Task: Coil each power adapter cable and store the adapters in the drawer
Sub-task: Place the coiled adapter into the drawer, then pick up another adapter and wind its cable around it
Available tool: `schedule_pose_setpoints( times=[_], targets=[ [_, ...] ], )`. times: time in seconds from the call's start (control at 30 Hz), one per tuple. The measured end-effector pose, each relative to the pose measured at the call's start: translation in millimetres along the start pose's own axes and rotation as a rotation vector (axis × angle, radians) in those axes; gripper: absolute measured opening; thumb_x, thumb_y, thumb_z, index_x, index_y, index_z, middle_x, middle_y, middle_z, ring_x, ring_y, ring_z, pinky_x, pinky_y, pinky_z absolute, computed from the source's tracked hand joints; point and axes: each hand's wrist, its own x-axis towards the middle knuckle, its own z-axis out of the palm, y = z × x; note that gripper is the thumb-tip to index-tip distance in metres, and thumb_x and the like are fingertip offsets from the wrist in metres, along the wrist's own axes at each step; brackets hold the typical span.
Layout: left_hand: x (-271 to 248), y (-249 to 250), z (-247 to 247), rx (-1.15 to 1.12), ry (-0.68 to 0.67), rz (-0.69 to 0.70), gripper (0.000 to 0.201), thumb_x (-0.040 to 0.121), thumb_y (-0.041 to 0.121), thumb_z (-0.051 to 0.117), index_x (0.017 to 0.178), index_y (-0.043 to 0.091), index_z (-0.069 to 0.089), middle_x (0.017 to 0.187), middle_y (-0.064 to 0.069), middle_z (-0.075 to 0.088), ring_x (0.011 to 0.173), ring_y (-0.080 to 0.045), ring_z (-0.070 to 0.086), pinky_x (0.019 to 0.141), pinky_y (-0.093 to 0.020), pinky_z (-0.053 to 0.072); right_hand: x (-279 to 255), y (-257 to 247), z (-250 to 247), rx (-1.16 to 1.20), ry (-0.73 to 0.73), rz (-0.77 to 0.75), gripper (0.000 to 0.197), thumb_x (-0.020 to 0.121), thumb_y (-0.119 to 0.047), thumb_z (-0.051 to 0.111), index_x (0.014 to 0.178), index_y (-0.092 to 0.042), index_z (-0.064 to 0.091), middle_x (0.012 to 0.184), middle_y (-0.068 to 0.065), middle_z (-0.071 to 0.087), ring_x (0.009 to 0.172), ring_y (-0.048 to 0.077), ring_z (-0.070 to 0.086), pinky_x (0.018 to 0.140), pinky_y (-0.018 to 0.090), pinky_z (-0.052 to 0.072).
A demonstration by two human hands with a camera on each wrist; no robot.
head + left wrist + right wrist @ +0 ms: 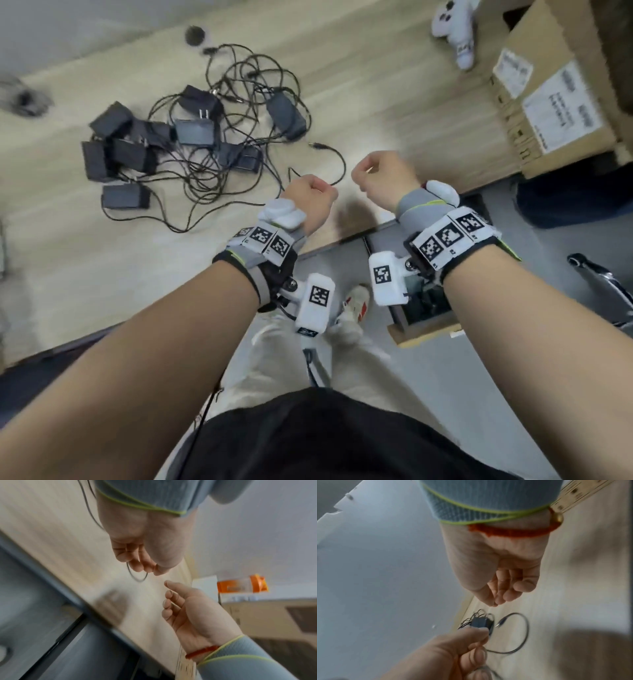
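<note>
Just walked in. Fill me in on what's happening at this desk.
A person is sorting a tangled pile of black power adapters on a wooden desk. The left hand pinches a thin black cable that loops away to a free plug end. The right hand hovers beside it with fingers loosely curled, holding nothing. Below the desk edge a drawer stands open. No cable in the pile looks coiled yet.

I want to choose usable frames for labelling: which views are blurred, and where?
Head view: the adapters and the desk's edges smear; the wrists stay fairly sharp. Left wrist view: the desk edge streaks; the left hand stays clearer. Right wrist view: the cable is soft; the right hand reads.
</note>
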Motion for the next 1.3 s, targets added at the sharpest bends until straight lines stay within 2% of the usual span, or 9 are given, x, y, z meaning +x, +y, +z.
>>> schedule_pose_setpoints(
  times=[0.27, 0.4, 0.57, 0.73, 0.87, 0.97, 1.1, 1.23, 1.3],
  targets=[
    [47.2, -41.9, -171.5, -0.168, 0.311, -0.112, 0.03, 0.078, 0.03, 0.074, 0.057, 0.024, 0.053, 0.058, 0.011, 0.055, 0.06, -0.012, 0.054, 0.062, -0.026, 0.04, 22.7, -143.3, 84.5, 0.078, -0.196, -0.117, 0.015, 0.081, -0.028, 0.059, 0.067, -0.023, 0.062, 0.059, -0.006, 0.067, 0.058, 0.014, 0.062, 0.061, 0.028, 0.05],
    [74.9, -81.9, -231.7, -0.26, 0.392, -0.254, 0.031, 0.076, 0.022, 0.077, 0.058, 0.021, 0.052, 0.064, 0.007, 0.057, 0.066, -0.017, 0.053, 0.067, -0.022, 0.042, 37.9, -182.9, 126.7, 0.089, -0.298, -0.124, 0.016, 0.088, -0.017, 0.06, 0.072, -0.02, 0.063, 0.063, -0.005, 0.064, 0.051, 0.012, 0.057, 0.056, 0.024, 0.046],
    [94.5, -132.8, -286.7, -0.226, 0.37, -0.377, 0.021, 0.071, 0.026, 0.076, 0.076, 0.02, 0.057, 0.075, -0.002, 0.062, 0.065, -0.02, 0.057, 0.055, -0.023, 0.042, 50.4, -219.1, 173.9, 0.031, -0.353, -0.101, 0.01, 0.089, -0.013, 0.057, 0.089, -0.01, 0.067, 0.07, -0.001, 0.063, 0.056, 0.012, 0.057, 0.053, 0.019, 0.047],
    [123.2, -179.2, -308.1, -0.09, 0.305, -0.528, 0.083, 0.046, 0.057, 0.075, 0.115, 0.018, 0.052, 0.123, -0.011, 0.059, 0.111, -0.033, 0.059, 0.096, -0.046, 0.051, 60.0, -242.2, 215.2, -0.021, -0.37, -0.052, 0.011, 0.089, -0.018, 0.059, 0.091, -0.013, 0.069, 0.067, -0.003, 0.065, 0.057, 0.013, 0.059, 0.059, 0.024, 0.049],
    [141.1, -204.1, -308.3, -0.019, 0.247, -0.57, 0.114, 0.027, 0.077, 0.062, 0.117, 0.009, 0.048, 0.115, -0.011, 0.061, 0.1, -0.03, 0.061, 0.091, -0.045, 0.053, 62.9, -252.5, 231.6, -0.058, -0.362, -0.046, 0.013, 0.089, -0.021, 0.059, 0.093, -0.015, 0.07, 0.069, -0.005, 0.067, 0.06, 0.012, 0.062, 0.061, 0.024, 0.049],
    [137.4, -196.2, -310.9, -0.042, 0.285, -0.532, 0.099, 0.03, 0.072, 0.068, 0.109, 0.021, 0.037, 0.106, -0.007, 0.059, 0.094, -0.027, 0.06, 0.087, -0.044, 0.054, 61.7, -256.6, 232.5, -0.063, -0.355, -0.042, 0.011, 0.09, -0.021, 0.058, 0.091, -0.017, 0.069, 0.068, -0.007, 0.067, 0.06, 0.011, 0.062, 0.058, 0.022, 0.047],
    [127.1, -172.9, -324.3, -0.122, 0.203, -0.454, 0.068, 0.068, 0.039, 0.085, 0.118, 0.016, 0.045, 0.104, -0.003, 0.052, 0.092, -0.021, 0.052, 0.081, -0.031, 0.045, 58.1, -259.0, 229.8, -0.044, -0.335, -0.027, 0.01, 0.089, -0.022, 0.059, 0.089, -0.02, 0.068, 0.067, -0.008, 0.067, 0.061, 0.012, 0.063, 0.06, 0.024, 0.047],
    [131.3, -180.4, -327.7, -0.102, 0.076, -0.465, 0.044, 0.079, 0.042, 0.079, 0.074, 0.019, 0.041, 0.101, -0.007, 0.053, 0.089, -0.023, 0.053, 0.08, -0.031, 0.048, 54.3, -259.7, 226.1, -0.037, -0.332, -0.022, 0.009, 0.088, -0.022, 0.06, 0.089, -0.019, 0.069, 0.069, -0.007, 0.067, 0.06, 0.012, 0.061, 0.06, 0.024, 0.046],
    [127.1, -180.1, -326.3, -0.065, 0.073, -0.462, 0.041, 0.088, 0.046, 0.068, 0.076, 0.015, 0.043, 0.098, -0.009, 0.053, 0.088, -0.024, 0.052, 0.083, -0.034, 0.049, 51.0, -261.7, 222.3, -0.047, -0.328, -0.035, 0.009, 0.088, -0.022, 0.061, 0.088, -0.018, 0.069, 0.07, -0.005, 0.068, 0.058, 0.011, 0.061, 0.058, 0.022, 0.045]
  ],
)
